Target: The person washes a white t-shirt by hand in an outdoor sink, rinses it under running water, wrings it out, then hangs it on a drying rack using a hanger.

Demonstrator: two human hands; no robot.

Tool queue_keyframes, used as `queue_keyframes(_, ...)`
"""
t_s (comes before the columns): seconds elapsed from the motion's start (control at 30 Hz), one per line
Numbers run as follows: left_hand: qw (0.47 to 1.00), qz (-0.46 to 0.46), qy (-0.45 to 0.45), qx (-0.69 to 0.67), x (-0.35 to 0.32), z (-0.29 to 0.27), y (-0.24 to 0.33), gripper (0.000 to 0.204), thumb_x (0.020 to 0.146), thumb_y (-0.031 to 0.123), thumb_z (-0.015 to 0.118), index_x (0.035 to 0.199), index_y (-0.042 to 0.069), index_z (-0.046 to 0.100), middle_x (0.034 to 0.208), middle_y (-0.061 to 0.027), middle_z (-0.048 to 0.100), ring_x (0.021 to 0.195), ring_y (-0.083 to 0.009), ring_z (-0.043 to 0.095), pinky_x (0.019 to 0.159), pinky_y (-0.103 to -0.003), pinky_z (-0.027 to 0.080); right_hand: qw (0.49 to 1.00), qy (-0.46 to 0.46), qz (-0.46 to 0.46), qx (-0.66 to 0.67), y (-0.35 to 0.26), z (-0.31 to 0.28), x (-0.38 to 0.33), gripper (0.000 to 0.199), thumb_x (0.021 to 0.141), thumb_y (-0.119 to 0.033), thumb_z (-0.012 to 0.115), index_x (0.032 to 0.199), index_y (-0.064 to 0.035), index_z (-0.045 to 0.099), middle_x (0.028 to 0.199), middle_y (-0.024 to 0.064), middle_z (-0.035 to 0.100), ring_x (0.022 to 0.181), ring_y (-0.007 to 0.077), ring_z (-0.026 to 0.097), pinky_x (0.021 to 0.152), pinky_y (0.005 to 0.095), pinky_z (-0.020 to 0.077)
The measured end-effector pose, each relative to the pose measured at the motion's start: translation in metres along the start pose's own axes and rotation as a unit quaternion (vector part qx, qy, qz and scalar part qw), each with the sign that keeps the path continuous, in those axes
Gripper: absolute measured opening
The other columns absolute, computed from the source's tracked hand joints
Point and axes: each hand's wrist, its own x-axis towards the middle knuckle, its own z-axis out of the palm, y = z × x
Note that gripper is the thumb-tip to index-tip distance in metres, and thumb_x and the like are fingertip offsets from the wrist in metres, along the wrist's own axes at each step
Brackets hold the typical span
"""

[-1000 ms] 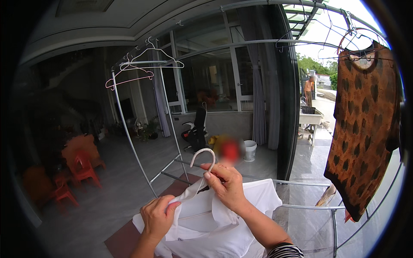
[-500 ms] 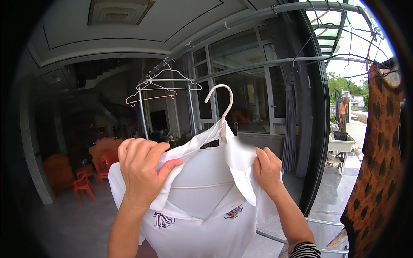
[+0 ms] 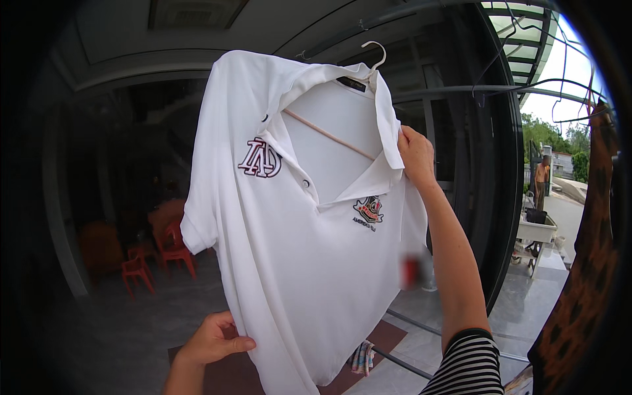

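Raised since half a second ago, the white polo shirt (image 3: 309, 250) now hangs high on its hanger, and the left hand (image 3: 210, 342) has dropped from the collar to the hem. The right hand (image 3: 416, 155) has its grip closed on the shirt's shoulder edge, just beside the collar; its fingertips are tucked behind the cloth, so how much fabric or hanger they pinch is hard to make out. That arm reaches up nearly straight, a striped sleeve (image 3: 471, 365) cut off at the lower edge. Above the grip, the white hanger hook (image 3: 375, 56) pokes out of the collar — whether it touches the metal rail (image 3: 461, 92) beside it I cannot tell. Far below, the left hand's grip pinches the shirt's lower edge with thumb on top, fingers hidden behind. Well right of the grip hangs a brown patterned garment (image 3: 579, 263), partly cut off; red plastic chairs (image 3: 158, 253) sit dim at lower left.
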Motion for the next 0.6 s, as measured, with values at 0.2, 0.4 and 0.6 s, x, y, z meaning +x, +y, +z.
queue_keyframes(0.2,0.983,0.086,0.158,-0.047,0.048,-0.014,0.052,0.032,0.096,0.019,0.066,0.121,-0.002,0.061,0.109,-0.0067,0.068,0.095,-0.0124,0.064,0.085,-0.031,0.054,0.998,-0.012,0.063,-0.020,-0.014,0.049,0.037,0.028,0.095,-0.031,0.055,0.102,-0.0086,0.070,0.096,0.0172,0.070,0.093,0.0388,0.065,0.083,0.0472,0.0500)
queue_keyframes(0.4,0.950,0.171,0.256,0.047,0.062,-0.103,0.105,0.039,0.103,0.034,0.054,0.121,0.001,0.062,0.100,-0.0022,0.069,0.087,-0.0076,0.062,0.073,-0.026,0.053,0.996,0.038,0.080,-0.031,-0.028,0.100,0.086,0.027,0.093,-0.031,0.056,0.096,-0.0086,0.072,0.096,0.0164,0.071,0.094,0.0394,0.065,0.083,0.0472,0.0509)
queue_keyframes(0.6,0.934,0.154,0.309,0.089,0.014,-0.138,0.047,0.035,0.101,0.029,0.058,0.111,-0.004,0.066,0.096,-0.0036,0.069,0.083,-0.0076,0.059,0.076,-0.023,0.047,0.999,0.017,0.047,0.006,-0.046,0.150,0.098,0.029,0.093,-0.030,0.053,0.098,-0.0080,0.072,0.095,0.0187,0.070,0.093,0.0399,0.065,0.083,0.0476,0.0504)
